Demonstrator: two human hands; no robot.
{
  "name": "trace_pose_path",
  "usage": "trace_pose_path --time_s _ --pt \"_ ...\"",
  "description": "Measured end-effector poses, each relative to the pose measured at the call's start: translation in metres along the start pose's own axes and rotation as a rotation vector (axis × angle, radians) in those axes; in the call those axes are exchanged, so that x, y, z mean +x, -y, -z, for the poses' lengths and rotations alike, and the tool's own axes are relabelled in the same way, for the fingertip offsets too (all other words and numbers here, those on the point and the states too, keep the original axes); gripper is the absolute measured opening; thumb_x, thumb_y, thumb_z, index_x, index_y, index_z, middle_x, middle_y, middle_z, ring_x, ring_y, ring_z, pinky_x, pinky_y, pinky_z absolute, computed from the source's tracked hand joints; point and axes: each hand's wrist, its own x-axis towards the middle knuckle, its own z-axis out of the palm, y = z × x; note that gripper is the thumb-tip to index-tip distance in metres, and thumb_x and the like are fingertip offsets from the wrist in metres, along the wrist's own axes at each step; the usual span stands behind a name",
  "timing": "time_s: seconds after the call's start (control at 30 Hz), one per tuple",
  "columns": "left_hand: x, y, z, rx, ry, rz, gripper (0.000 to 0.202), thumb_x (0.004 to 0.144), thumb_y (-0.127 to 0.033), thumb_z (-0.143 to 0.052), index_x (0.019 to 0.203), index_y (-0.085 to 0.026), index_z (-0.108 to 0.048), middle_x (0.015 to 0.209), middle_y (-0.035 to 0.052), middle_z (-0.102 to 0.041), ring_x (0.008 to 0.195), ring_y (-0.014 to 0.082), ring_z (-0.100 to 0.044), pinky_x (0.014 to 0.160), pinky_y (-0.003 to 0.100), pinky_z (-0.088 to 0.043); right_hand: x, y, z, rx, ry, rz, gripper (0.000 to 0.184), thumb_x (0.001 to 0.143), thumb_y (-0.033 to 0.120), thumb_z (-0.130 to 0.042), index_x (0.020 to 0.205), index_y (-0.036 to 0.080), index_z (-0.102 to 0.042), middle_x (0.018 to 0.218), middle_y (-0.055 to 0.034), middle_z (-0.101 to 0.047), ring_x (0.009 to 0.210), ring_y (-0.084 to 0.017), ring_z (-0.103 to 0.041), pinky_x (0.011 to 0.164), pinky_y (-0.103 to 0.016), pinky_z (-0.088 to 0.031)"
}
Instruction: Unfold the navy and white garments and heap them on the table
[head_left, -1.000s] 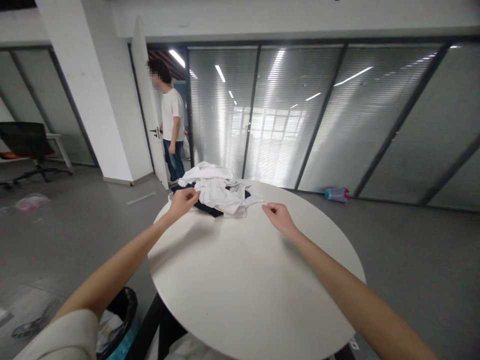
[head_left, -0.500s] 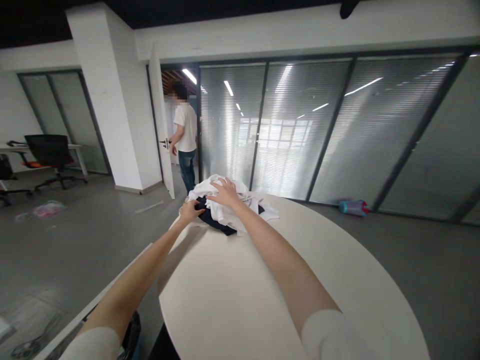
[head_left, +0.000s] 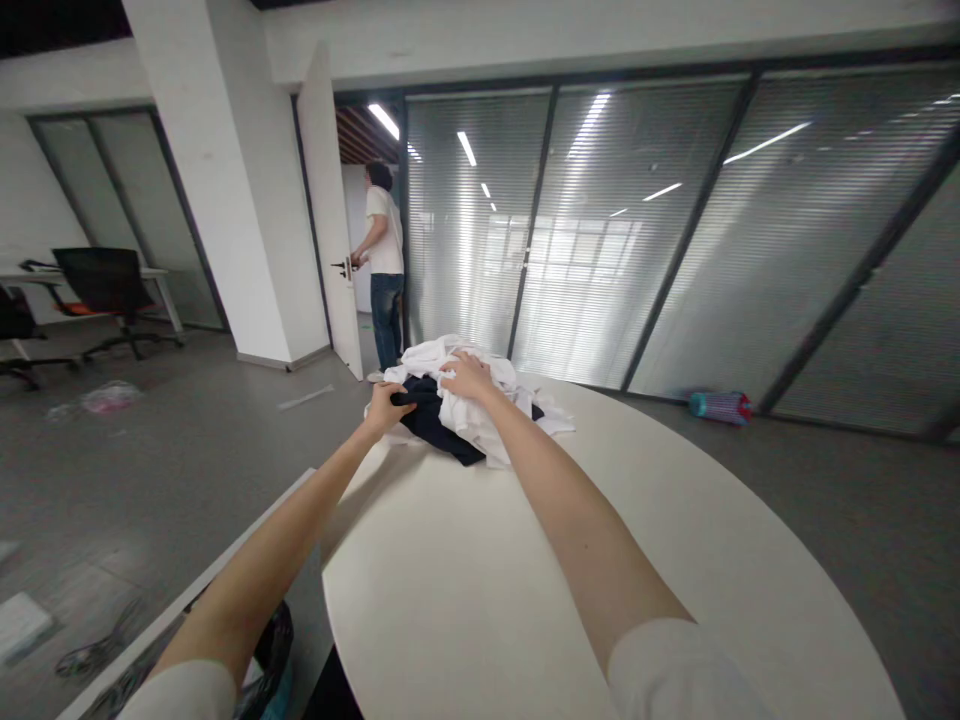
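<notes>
A heap of crumpled white garments (head_left: 480, 420) lies at the far left end of the white table (head_left: 450, 560), with a dark navy garment (head_left: 439, 425) among them. My left hand (head_left: 386, 408) is closed on the left edge of the navy cloth, thumb on top. On the upper part of the heap, my right hand (head_left: 469, 378) has its fingers bent into the white cloth, closed on a fold of it. The fingertips of both hands are partly buried in fabric.
A person (head_left: 384, 250) stands in the doorway, a hand at the open door (head_left: 330, 220). Beyond the table a blue-and-purple cylinder (head_left: 720, 407) lies on the floor. Below my left arm is a bin with a black bag (head_left: 274, 650). Office chairs (head_left: 105, 285) stand far left.
My right hand's fingers have drawn together on the white cloth. The person at the door has turned toward it and reaches to its handle. The view has tilted down slightly.
</notes>
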Motion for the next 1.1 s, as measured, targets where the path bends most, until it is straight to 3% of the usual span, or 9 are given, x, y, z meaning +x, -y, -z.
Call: trace_pose_path --time_s 0.17,0.3,0.5,0.6,0.67,0.73,0.83,1.0,1.1 --pt "-0.007 -0.01 0.004 -0.027 0.041 -0.019 0.017 0.07 -0.029 -0.073 0.081 -0.019 -0.066 0.089 0.0019 -0.065 0.091 0.021 -0.062 0.09 0.035 -0.05 -0.009 -0.022 0.004 0.095 -0.012 -0.002 0.04 0.089 0.039 -0.059 0.128 0.031 -0.065 0.158 -0.0049 -0.032 0.144 -0.032 -0.029 0.115 -0.057 -0.02" --pt "-0.009 -0.015 0.012 -0.021 -0.015 0.022 0.023 0.077 -0.041 -0.07 0.087 -0.02 -0.071 0.096 0.0054 -0.066 0.104 0.0249 -0.06 0.098 0.038 -0.047 -0.018 -0.031 0.0 0.136 -0.013 0.1 0.044 0.09 0.05 -0.059 0.129 0.029 -0.064 0.161 -0.0066 -0.028 0.147 -0.03 -0.025 0.118 -0.053 -0.017" --pt "0.007 -0.022 0.026 0.036 -0.132 -0.002 0.032 0.082 -0.036 -0.065 0.108 -0.019 -0.071 0.117 0.0117 -0.059 0.117 0.0286 -0.056 0.109 0.043 -0.04 -0.044 -0.022 0.016 0.131 -0.225 0.018 0.038 0.093 0.05 -0.055 0.116 0.021 -0.066 0.134 -0.0122 -0.053 0.123 -0.024 -0.052 0.107 -0.04 -0.037" --pt "0.022 -0.037 0.016 0.037 -0.058 -0.182 0.034 0.085 -0.033 -0.063 0.116 -0.019 -0.068 0.12 0.0117 -0.06 0.119 0.0265 -0.057 0.109 0.04 -0.041 -0.073 -0.014 0.022 0.03 -0.153 0.045 0.051 0.081 0.056 -0.069 0.118 0.022 -0.062 0.123 -0.0124 -0.058 0.116 -0.029 -0.056 0.099 -0.044 -0.042" --pt "0.033 -0.051 0.003 0.043 0.005 -0.294 0.039 0.087 -0.035 -0.062 0.122 -0.017 -0.065 0.126 0.0131 -0.058 0.124 0.0265 -0.054 0.111 0.039 -0.04 -0.093 -0.012 0.02 -0.033 -0.061 0.075 0.058 0.075 0.043 -0.077 0.126 0.02 -0.059 0.124 -0.0143 -0.059 0.115 -0.032 -0.056 0.095 -0.044 -0.044" --pt "0.045 -0.064 -0.013 0.079 0.072 -0.356 0.045 0.089 -0.037 -0.062 0.129 -0.015 -0.062 0.135 0.0154 -0.055 0.131 0.028 -0.05 0.114 0.039 -0.038 -0.106 -0.014 0.02 -0.048 -0.035 0.063 0.047 0.082 0.024 -0.069 0.128 0.017 -0.059 0.122 -0.0157 -0.062 0.114 -0.031 -0.058 0.093 -0.04 -0.045" --pt "0.058 -0.077 -0.034 0.159 0.149 -0.37 0.048 0.091 -0.039 -0.061 0.133 -0.016 -0.061 0.142 0.0162 -0.052 0.139 0.0308 -0.041 0.115 0.042 -0.036 -0.111 -0.029 0.028 0.022 -0.144 0.016 0.036 0.087 0.011 -0.052 0.119 0.013 -0.068 0.116 -0.0148 -0.067 0.109 -0.027 -0.061 0.095 -0.036 -0.044" --pt "0.065 -0.075 -0.052 0.227 0.157 -0.379 0.047 0.096 -0.043 -0.052 0.137 -0.021 -0.058 0.145 0.0142 -0.052 0.143 0.0316 -0.036 0.117 0.051 -0.027 -0.099 -0.074 0.058 0.184 -0.441 -0.157 0.034 0.091 0.017 -0.047 0.112 0.014 -0.074 0.112 -0.0105 -0.071 0.103 -0.021 -0.064 0.094 -0.029 -0.046" --pt "0.065 -0.07 -0.051 0.236 0.17 -0.398 0.044 0.098 -0.042 -0.048 0.137 -0.024 -0.058 0.143 0.0119 -0.054 0.142 0.0295 -0.037 0.117 0.051 -0.027 -0.1 -0.1 0.06 0.144 -0.411 -0.307 0.036 0.091 0.015 -0.045 0.112 0.018 -0.074 0.116 -0.0092 -0.07 0.107 -0.021 -0.063 0.093 -0.029 -0.046"
